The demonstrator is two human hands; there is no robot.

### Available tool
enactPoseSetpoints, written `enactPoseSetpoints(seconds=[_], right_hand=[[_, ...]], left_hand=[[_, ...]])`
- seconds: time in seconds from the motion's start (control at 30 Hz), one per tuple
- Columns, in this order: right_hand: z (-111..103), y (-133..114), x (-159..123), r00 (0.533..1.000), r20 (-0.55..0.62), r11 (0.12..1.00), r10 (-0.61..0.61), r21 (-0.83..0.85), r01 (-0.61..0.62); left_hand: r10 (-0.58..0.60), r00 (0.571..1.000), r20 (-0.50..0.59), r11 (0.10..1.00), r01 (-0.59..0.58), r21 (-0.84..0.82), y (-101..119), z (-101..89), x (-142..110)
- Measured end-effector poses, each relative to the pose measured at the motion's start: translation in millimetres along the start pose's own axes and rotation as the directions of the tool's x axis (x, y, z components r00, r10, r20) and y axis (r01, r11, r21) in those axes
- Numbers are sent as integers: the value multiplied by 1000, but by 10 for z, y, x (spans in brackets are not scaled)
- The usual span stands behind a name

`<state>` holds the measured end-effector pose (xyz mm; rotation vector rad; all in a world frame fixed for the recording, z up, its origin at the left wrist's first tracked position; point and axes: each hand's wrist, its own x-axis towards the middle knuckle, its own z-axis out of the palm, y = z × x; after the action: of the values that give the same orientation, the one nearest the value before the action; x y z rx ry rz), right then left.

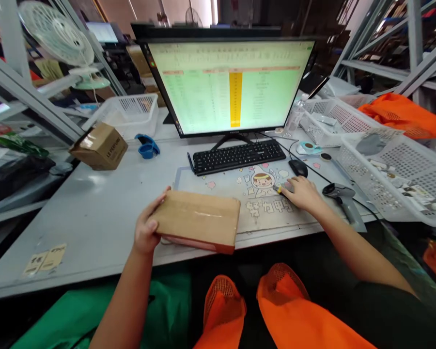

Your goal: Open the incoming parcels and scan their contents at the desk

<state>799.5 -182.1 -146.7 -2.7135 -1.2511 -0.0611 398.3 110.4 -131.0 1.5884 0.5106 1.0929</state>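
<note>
A lit monitor (199, 97) stood at the top centre of the frame, a black keyboard (238, 157) before it on the desk (87, 213). A pale fan (56, 34) stood upper left; orange fabric (403, 114) lay upper right, beyond a white basket (363, 182) of small items (417, 194).

Pale desk (94, 213), monitor (199, 97), mat (223, 181), open carton (107, 150)

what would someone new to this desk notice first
Probably the big lit monitor at the back of the desk, with its yellow column. Next might come the vivid orange fabric at the bottom, below the desk's front edge. Then the brown cardboard box near that edge, held by the left hand.
</note>
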Motion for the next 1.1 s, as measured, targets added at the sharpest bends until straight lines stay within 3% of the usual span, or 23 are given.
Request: enactPoseSetpoints(seconds=[0.07, 0.17, 0.23, 0.27, 0.33, 0.4, 0.43, 0.5, 0.6, 0.8, 0.97, 1.1], right_hand=[[115, 187, -353, 1000, 3, 999, 26, -39, -26], [275, 301, -626, 997, -68, 999, 30, 28, -28], [307, 273, -757, 983, -182, 989, -21, 142, 47], [286, 229, -844, 967, -248, 973, -64, 201, 116], [170, 86, -1080, 911, -372, 909, -178, 292, 297], [-2, -120, -1358, 829, -453, 805, -327, 326, 496], [-87, -236, -1486, 781, -479, 744, -401, 326, 583], [-220, -460, -1664, 687, -518, 640, -509, 306, 705], [-290, -699, -1704, 609, -555, 575, -566, 264, 775], [-213, -779, -1512, 586, -563, 583, -583, 213, 784], [-187, -771, -1485, 558, -602, 571, -571, 197, 797], [-220, -828, -1497, 546, -598, 576, -587, 165, 800]], left_hand=[[69, 995, -71, 997, -66, 42, -22, 154, 56], [172, 968, -181, 979, -148, 140, -42, 374, 57], [361, 906, -220, 899, -276, 339, 14, 486, -84], [491, 855, -169, 807, -374, 457, 68, 537, -205], [656, 751, 76, 573, -560, 598, 204, 651, -510], [641, 711, 288, 453, -654, 606, 326, 787, -817], [611, 719, 331, 436, -655, 617, 367, 857, -941], [577, 754, 314, 415, -602, 682, 408, 980, -1104], [585, 773, 245, 392, -534, 749, 407, 1079, -1171], [600, 761, 248, 351, -529, 773, 407, 1076, -1165], [623, 726, 291, 325, -579, 748, 424, 1060, -1169], [583, 762, 281, 349, -548, 760, 425, 1046, -1171]])
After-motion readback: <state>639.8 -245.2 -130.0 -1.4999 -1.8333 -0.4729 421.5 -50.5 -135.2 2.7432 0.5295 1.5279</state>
